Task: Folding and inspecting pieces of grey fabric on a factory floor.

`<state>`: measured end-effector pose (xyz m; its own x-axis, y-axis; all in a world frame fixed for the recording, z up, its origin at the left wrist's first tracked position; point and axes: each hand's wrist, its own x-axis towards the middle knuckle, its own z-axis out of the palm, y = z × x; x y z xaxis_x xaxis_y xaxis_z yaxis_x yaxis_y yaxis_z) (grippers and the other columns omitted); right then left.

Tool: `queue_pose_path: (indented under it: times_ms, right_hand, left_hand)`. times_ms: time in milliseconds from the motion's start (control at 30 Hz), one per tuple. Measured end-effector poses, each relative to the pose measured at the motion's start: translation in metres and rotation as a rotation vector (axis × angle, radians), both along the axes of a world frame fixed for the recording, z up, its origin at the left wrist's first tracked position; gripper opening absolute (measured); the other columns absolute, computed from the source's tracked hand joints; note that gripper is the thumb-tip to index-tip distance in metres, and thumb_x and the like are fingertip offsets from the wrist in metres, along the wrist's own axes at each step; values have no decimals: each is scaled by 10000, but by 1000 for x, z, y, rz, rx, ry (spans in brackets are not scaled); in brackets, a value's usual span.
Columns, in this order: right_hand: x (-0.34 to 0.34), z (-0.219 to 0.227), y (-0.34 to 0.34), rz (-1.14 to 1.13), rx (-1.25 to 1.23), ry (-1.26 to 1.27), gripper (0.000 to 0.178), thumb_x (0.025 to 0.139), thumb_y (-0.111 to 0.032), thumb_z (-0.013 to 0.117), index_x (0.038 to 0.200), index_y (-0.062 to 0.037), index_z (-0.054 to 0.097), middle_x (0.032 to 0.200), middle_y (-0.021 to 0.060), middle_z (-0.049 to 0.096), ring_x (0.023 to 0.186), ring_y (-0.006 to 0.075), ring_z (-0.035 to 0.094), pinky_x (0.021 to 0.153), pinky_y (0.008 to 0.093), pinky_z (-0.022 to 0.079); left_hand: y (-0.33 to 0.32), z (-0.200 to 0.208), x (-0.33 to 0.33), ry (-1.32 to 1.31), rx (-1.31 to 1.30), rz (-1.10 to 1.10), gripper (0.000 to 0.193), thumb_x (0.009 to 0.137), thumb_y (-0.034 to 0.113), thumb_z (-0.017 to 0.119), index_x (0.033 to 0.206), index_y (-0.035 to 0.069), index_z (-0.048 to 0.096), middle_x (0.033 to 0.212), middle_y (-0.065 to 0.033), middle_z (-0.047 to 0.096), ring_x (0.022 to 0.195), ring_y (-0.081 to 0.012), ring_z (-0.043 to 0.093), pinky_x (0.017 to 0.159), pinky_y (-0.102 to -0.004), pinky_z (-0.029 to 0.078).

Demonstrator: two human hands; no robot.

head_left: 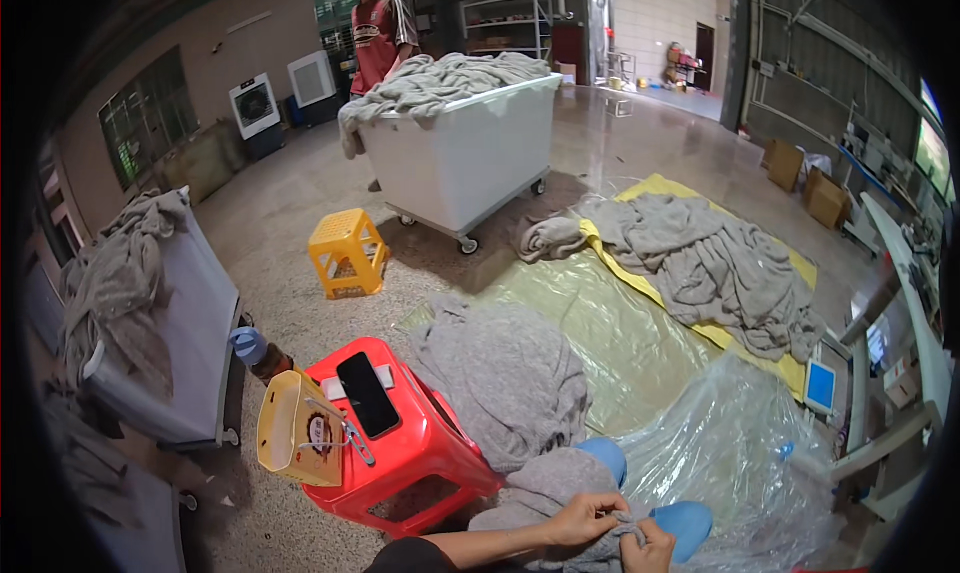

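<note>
My left hand [585, 519] and my right hand [650, 548] are close together at the bottom of the view. Both pinch a bunched bit of grey fleecy cloth [538, 494], which lies over my lap and runs down between my blue-covered feet [684, 529]. The fingertips are pressed together on the fabric, and what lies between them is partly hidden. Just beyond, a larger heap of grey cloth [505, 373] rests on the floor beside a red plastic stool [420, 455].
A phone [367, 395], yellow box [287, 435] and scissors-like tool [346, 433] sit on the stool. A bottle [255, 351], yellow stool [347, 253], cloth-filled white carts [462, 163], plastic sheeting [720, 443] and cloth on yellow sheet [710, 263] surround me. A person [380, 33] stands behind the cart.
</note>
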<state>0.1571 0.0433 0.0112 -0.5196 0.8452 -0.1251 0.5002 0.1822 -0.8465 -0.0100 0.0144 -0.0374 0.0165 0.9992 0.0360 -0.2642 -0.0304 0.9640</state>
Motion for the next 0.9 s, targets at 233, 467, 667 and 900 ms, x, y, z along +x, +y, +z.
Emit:
queue_pose_path:
  times_ms: [233, 467, 667, 900]
  right_hand:
    - [-11, -8, -5, -176, 21, -11, 201, 845, -62, 501, 1000, 33, 587, 894, 143, 620, 809, 231, 577, 746, 322, 463]
    - [9, 20, 5, -228, 173, 90, 184, 845, -117, 594, 969, 19, 600, 898, 181, 608, 855, 313, 574, 794, 369, 449]
    - [53, 27, 17, -108, 221, -38, 214, 841, -92, 540, 1009, 25, 603, 933, 199, 607, 879, 348, 567, 810, 392, 443]
    - [78, 2, 25, -407, 191, -17, 237, 828, -96, 543, 1024, 12, 623, 1003, 194, 622, 921, 324, 569, 876, 387, 422]
  left_hand:
    - [-8, 8, 5, 199, -14, 140, 173, 858, 40, 576, 1018, -15, 611, 942, -46, 635, 899, -110, 573, 790, -261, 460]
    - [-9, -8, 1, 324, 73, 17, 205, 870, 161, 610, 1005, 8, 631, 876, -70, 593, 879, -137, 553, 788, -301, 437]
    - [7, -17, -48, -8, -300, -144, 170, 826, 176, 681, 884, 19, 648, 846, -41, 610, 869, -127, 557, 800, -261, 419]
    - [5, -9, -46, 473, 114, -115, 166, 820, 185, 691, 861, 27, 659, 809, -20, 636, 724, -80, 562, 666, -223, 438]
